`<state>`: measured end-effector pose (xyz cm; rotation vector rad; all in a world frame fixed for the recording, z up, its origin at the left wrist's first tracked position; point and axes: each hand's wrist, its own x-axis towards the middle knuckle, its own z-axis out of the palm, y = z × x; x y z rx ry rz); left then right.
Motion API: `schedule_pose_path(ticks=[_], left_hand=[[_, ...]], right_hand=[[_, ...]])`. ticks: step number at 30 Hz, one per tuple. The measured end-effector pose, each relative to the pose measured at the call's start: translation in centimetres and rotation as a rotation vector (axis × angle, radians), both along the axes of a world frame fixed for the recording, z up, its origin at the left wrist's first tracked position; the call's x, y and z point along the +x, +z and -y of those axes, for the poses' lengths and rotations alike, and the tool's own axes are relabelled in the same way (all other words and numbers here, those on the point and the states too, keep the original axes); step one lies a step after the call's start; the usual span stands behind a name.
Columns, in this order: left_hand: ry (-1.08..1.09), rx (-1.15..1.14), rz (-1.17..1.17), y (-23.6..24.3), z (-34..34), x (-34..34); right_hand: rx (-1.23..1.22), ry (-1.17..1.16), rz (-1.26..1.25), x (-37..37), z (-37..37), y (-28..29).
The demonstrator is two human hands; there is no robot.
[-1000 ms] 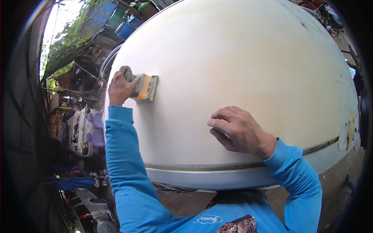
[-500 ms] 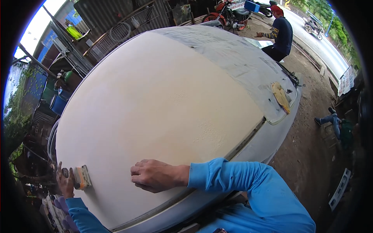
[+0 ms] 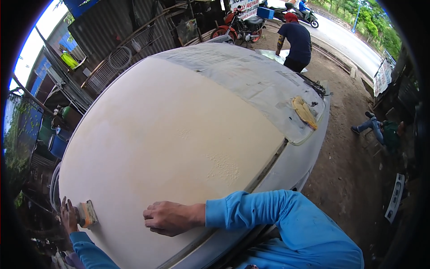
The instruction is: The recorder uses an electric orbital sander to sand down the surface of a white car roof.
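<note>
A pale cream and white car roof (image 3: pixel 148 134) curves across the middle of the view. At its near left edge my left hand (image 3: pixel 69 218) grips a small sander (image 3: pixel 88 214), which has a dark round top and an orange and grey rectangular base. The base is tilted and close to the roof; I cannot tell whether its face fully touches. My right hand (image 3: pixel 169 218), palm down, rests on the near part of the roof with its fingers curled together. What is under those fingers, if anything, is hidden.
Masking sheet (image 3: pixel 233 71) covers the windshield and hood; a yellowish cloth (image 3: pixel 304 113) lies at its near right corner. Beyond the car, a person (image 3: pixel 295 42) bends over a light panel. Another person (image 3: pixel 380 132) sits at right. A motorcycle (image 3: pixel 239 29) and wire racks (image 3: pixel 101 80) stand behind.
The view has shifted, so the roof appears further left and lower. Both hands stay near the same roof spots. The far person has turned and bent down; a scooter rider has appeared on the road.
</note>
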<state>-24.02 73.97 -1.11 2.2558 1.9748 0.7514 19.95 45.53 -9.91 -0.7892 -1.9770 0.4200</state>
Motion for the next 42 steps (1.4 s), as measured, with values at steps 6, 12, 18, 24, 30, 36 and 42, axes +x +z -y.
schedule_pose_path(ticks=[6, 12, 18, 24, 30, 36, 42], left_hand=[[-0.232, -0.159, 0.251, 0.6, -3.2, 2.0], [-0.292, -0.176, 0.150, 1.9, -4.3, 0.7], [-0.230, -0.210, 0.155, 2.3, -0.5, 2.2], [-0.258, -0.248, 0.241, 2.9, 7.7, 7.9], [-0.324, -0.164, 0.142, 1.8, 9.5, 7.9], [-0.130, -0.240, 0.199, 0.5, 0.8, 3.4], [0.084, -0.063, -0.719, 2.1, -7.0, -10.6]], right_hand=[[-0.017, -0.001, -0.019, 0.1, -0.2, 0.1], [-0.003, -0.001, -0.031, 0.3, 0.0, 0.7], [-0.034, 0.013, 0.006, -0.1, 0.0, 1.1], [-0.016, 0.013, -0.024, 0.2, -0.2, 0.9], [-0.032, 0.024, -0.046, -0.2, 0.0, 0.6], [-0.047, -0.002, 0.000, 0.7, 0.3, 0.1], [-0.010, 0.024, -0.024, -0.3, -0.2, 1.6]])
